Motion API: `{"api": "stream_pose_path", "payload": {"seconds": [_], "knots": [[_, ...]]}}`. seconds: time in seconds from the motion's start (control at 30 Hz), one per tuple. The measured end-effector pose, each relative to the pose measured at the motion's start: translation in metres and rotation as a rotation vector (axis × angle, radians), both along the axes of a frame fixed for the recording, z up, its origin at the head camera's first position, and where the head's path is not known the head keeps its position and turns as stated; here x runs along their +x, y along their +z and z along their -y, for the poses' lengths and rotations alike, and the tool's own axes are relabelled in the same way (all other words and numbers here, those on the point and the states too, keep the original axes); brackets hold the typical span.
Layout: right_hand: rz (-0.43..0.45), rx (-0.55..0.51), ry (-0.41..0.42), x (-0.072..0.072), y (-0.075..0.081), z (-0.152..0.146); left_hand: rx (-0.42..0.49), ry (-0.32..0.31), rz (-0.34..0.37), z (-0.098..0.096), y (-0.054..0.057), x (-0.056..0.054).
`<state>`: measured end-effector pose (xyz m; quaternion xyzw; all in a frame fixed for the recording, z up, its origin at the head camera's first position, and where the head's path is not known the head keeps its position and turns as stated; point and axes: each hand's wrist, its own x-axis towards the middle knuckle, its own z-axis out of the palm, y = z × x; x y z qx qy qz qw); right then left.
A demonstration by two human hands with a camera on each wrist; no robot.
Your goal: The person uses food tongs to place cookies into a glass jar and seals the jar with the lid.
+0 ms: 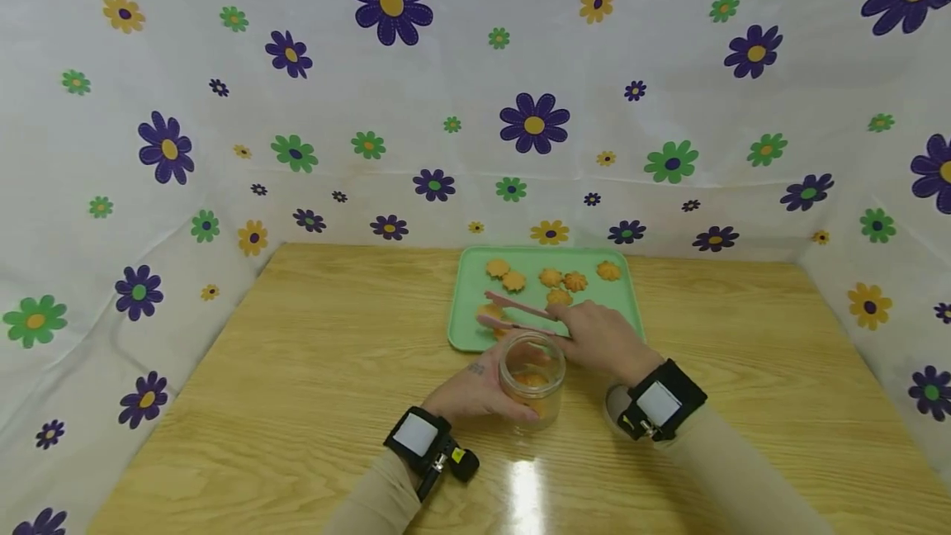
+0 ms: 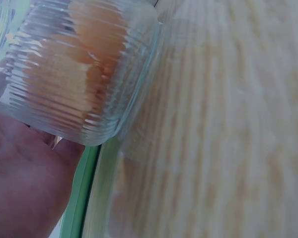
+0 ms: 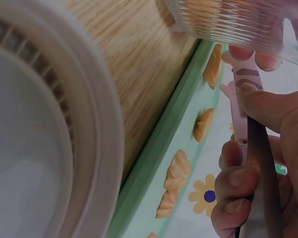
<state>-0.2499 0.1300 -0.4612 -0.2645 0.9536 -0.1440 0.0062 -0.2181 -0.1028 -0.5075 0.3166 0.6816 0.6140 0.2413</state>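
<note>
My left hand (image 1: 479,386) grips a ribbed glass jar (image 1: 531,407), its mouth facing up and its base just over the table. Several orange-brown cookies (image 2: 64,74) show through the jar's wall in the left wrist view. With my right hand (image 1: 600,338) I hold tongs (image 1: 520,327) with pink tips, fingers and thumb around the dark handles (image 3: 260,168). The tong tips are spread over the near left part of a green tray (image 1: 464,279), and a cookie (image 1: 489,311) shows between them in the head view.
More fluted cookies (image 1: 551,276) lie scattered across the tray toward its back and right. A round whitish lid (image 3: 97,119) rests on the wooden table (image 1: 319,337), partly hidden under my right wrist. A flower-patterned cloth (image 1: 461,73) hangs behind the table and along both sides.
</note>
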Motion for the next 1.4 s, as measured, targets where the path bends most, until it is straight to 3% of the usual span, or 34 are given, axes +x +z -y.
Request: {"api": "stream_pose_path", "payload": {"seconds": [0.63, 1.0, 1.4], "knots": [[0.031, -0.007, -0.058, -0.003, -0.004, 0.002, -0.006, 0.001, 0.02, -0.004, 0.005, -0.001], [0.03, -0.001, -0.048, -0.002, -0.004, 0.009, 0.0, 0.004, 0.007, -0.001, 0.003, -0.001], [-0.033, -0.033, -0.004, 0.001, -0.007, 0.005, -0.004, -0.006, 0.013, 0.0, 0.0, -0.001]]}}
